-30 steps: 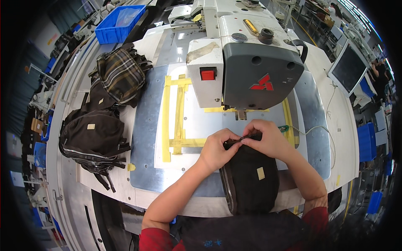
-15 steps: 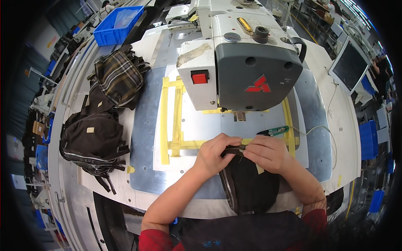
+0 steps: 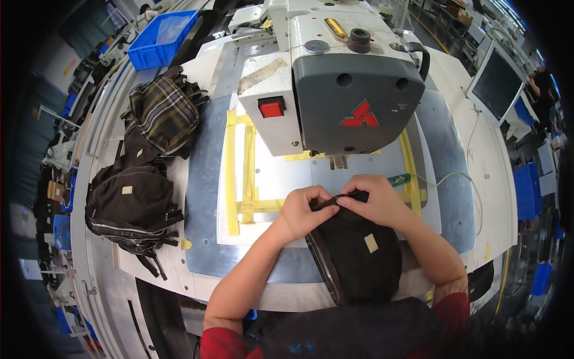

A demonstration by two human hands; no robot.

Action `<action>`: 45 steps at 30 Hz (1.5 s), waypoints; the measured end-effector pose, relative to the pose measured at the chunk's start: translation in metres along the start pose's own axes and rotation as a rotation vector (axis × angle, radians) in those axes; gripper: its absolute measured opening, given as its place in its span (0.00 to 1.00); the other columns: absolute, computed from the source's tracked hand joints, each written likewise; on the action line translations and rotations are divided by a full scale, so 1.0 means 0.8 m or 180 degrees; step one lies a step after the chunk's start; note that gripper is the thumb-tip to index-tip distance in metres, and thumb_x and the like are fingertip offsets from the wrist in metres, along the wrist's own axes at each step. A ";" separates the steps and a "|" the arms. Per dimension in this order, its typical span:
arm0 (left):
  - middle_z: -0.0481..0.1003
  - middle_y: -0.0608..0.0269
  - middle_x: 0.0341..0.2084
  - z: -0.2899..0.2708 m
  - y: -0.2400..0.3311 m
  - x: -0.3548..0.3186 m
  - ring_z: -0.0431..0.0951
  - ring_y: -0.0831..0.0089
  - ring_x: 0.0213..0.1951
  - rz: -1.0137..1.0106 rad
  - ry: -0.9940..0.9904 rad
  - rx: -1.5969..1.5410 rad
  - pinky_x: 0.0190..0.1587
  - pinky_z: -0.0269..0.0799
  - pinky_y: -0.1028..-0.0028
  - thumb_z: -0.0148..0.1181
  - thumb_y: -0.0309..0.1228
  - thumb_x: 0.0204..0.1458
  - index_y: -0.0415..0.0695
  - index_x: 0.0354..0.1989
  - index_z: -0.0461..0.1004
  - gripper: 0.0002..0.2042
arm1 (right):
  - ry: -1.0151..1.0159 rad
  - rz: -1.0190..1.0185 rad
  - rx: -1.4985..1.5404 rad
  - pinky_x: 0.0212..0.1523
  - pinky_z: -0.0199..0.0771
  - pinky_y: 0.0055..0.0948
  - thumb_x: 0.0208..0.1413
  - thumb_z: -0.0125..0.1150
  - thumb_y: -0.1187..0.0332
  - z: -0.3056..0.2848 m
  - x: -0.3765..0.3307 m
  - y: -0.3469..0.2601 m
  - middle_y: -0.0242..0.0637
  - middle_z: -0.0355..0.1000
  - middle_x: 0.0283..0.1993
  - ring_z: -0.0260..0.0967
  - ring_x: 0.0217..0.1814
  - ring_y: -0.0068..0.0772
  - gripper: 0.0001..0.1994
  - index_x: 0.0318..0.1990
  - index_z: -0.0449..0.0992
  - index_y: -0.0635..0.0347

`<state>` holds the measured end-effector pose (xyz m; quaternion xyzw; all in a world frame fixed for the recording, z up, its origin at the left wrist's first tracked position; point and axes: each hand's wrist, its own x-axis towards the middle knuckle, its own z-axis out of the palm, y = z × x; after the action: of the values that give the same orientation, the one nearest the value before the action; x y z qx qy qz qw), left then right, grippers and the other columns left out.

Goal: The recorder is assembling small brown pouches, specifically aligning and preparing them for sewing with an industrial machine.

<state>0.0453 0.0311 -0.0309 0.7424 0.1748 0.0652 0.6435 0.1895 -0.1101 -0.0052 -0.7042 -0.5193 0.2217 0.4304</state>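
A black fabric bag [image 3: 359, 269] lies at the front edge of the machine bed, with a zipper along its left side and a small cream label [image 3: 371, 243] on its face. My left hand [image 3: 304, 210] pinches its upper edge, thumb and fingers closed on the fabric. Close beside it, my right hand [image 3: 376, 202] grips the same edge, its thumb nearly meeting the left one. Partly behind my right hand lie green thread snips [image 3: 399, 179], their blades hidden. Beyond both hands stands the head of a sewing machine [image 3: 356, 107], grey and white with a red switch.
Yellow tape [image 3: 232, 179] frames the work plate under the machine head. To the left are a dark backpack [image 3: 134, 200] and a plaid bag [image 3: 164, 113]. A blue crate [image 3: 161, 42] sits at the far left, and a screen [image 3: 497, 84] stands at right with a hanging cord.
My right hand has shifted up and left along the bag's edge, uncovering the cream label and now covering the snips' blades. The bag's upper part lies flatter and wider. The view has shifted slightly.
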 end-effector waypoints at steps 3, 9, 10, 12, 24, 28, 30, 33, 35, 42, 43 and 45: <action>0.69 0.69 0.18 0.001 -0.002 0.001 0.64 0.85 0.23 -0.0090 -0.0053 0.0012 0.27 0.63 0.79 0.65 0.27 0.45 0.36 0.27 0.72 0.08 | -0.0077 0.0058 0.0113 0.33 0.68 0.27 0.47 0.66 0.69 0.001 0.000 0.006 0.39 0.73 0.28 0.70 0.29 0.33 0.08 0.30 0.76 0.65; 0.70 0.71 0.19 -0.008 -0.002 -0.001 0.65 0.85 0.24 -0.0001 -0.0387 -0.0463 0.27 0.63 0.81 0.62 0.27 0.48 0.35 0.33 0.75 0.08 | -0.0248 0.0331 0.0438 0.34 0.67 0.25 0.48 0.66 0.68 -0.005 0.002 0.010 0.37 0.74 0.28 0.69 0.30 0.27 0.09 0.31 0.76 0.65; 0.70 0.71 0.19 -0.008 -0.001 0.000 0.65 0.85 0.24 -0.0001 -0.0394 -0.0464 0.27 0.63 0.81 0.62 0.27 0.48 0.35 0.33 0.75 0.08 | -0.0274 0.0408 0.0525 0.34 0.67 0.24 0.48 0.66 0.68 -0.006 0.002 0.011 0.37 0.74 0.28 0.69 0.30 0.26 0.09 0.32 0.76 0.65; 0.71 0.71 0.19 -0.009 0.002 0.000 0.65 0.86 0.24 -0.0172 -0.0363 -0.0537 0.27 0.63 0.82 0.61 0.28 0.50 0.35 0.34 0.76 0.08 | -0.0260 0.0396 0.0520 0.34 0.67 0.25 0.48 0.66 0.68 -0.006 0.002 0.010 0.37 0.74 0.28 0.69 0.31 0.26 0.09 0.32 0.76 0.65; 0.72 0.71 0.19 -0.003 -0.006 0.006 0.65 0.86 0.24 -0.0011 -0.0171 -0.0034 0.28 0.64 0.81 0.60 0.30 0.52 0.35 0.33 0.75 0.09 | 0.0000 0.0242 0.0045 0.35 0.69 0.27 0.48 0.66 0.67 -0.002 0.001 0.007 0.41 0.75 0.28 0.72 0.31 0.32 0.10 0.31 0.77 0.65; 0.72 0.70 0.20 -0.004 -0.007 0.011 0.66 0.86 0.25 -0.0094 -0.0169 -0.0042 0.28 0.64 0.81 0.59 0.30 0.53 0.35 0.33 0.75 0.09 | 0.0023 0.0365 0.0017 0.35 0.69 0.28 0.48 0.65 0.66 0.001 0.005 0.011 0.41 0.75 0.28 0.72 0.31 0.33 0.10 0.32 0.77 0.65; 0.72 0.70 0.21 -0.006 0.000 0.014 0.67 0.86 0.26 -0.0244 -0.0249 0.0076 0.29 0.65 0.81 0.58 0.31 0.54 0.35 0.34 0.75 0.10 | 0.0013 0.0462 0.0044 0.35 0.69 0.27 0.48 0.65 0.66 0.001 0.006 0.012 0.41 0.75 0.28 0.72 0.31 0.32 0.10 0.32 0.77 0.65; 0.73 0.71 0.25 -0.011 0.001 0.019 0.68 0.86 0.29 -0.0389 -0.0408 -0.0235 0.33 0.65 0.83 0.58 0.29 0.55 0.36 0.34 0.75 0.08 | -0.0001 0.0603 0.0074 0.34 0.69 0.27 0.48 0.65 0.66 0.000 0.009 0.007 0.40 0.75 0.28 0.71 0.30 0.29 0.10 0.32 0.77 0.65; 0.73 0.71 0.26 -0.012 0.002 0.020 0.68 0.85 0.29 -0.0466 -0.0419 -0.0347 0.33 0.65 0.83 0.58 0.29 0.54 0.36 0.34 0.75 0.08 | 0.0009 0.0643 0.0072 0.34 0.69 0.27 0.49 0.65 0.66 0.001 0.009 0.007 0.40 0.75 0.28 0.70 0.29 0.28 0.10 0.32 0.78 0.65; 0.74 0.69 0.24 -0.010 0.001 0.020 0.68 0.84 0.28 -0.0468 -0.0379 -0.0412 0.33 0.66 0.81 0.58 0.31 0.53 0.36 0.34 0.76 0.09 | -0.0371 0.0698 0.0047 0.34 0.69 0.27 0.46 0.67 0.61 -0.007 0.008 0.010 0.41 0.74 0.28 0.70 0.30 0.28 0.15 0.33 0.77 0.65; 0.74 0.69 0.24 -0.010 0.001 0.020 0.68 0.84 0.28 -0.0471 -0.0377 -0.0410 0.33 0.66 0.81 0.58 0.31 0.53 0.36 0.34 0.76 0.09 | -0.0433 0.0741 -0.0034 0.34 0.69 0.27 0.46 0.67 0.60 -0.007 0.008 0.009 0.41 0.74 0.28 0.70 0.30 0.28 0.16 0.33 0.77 0.66; 0.74 0.69 0.24 -0.009 0.003 0.020 0.69 0.84 0.28 -0.0486 -0.0387 -0.0298 0.33 0.67 0.81 0.58 0.31 0.53 0.36 0.34 0.76 0.09 | -0.0461 0.0673 -0.0052 0.35 0.69 0.27 0.46 0.67 0.60 -0.004 0.007 0.013 0.42 0.74 0.28 0.70 0.30 0.29 0.16 0.33 0.77 0.66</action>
<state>0.0581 0.0431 -0.0295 0.6986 0.1883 -0.0211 0.6899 0.2000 -0.1069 -0.0114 -0.7406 -0.4737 0.3119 0.3603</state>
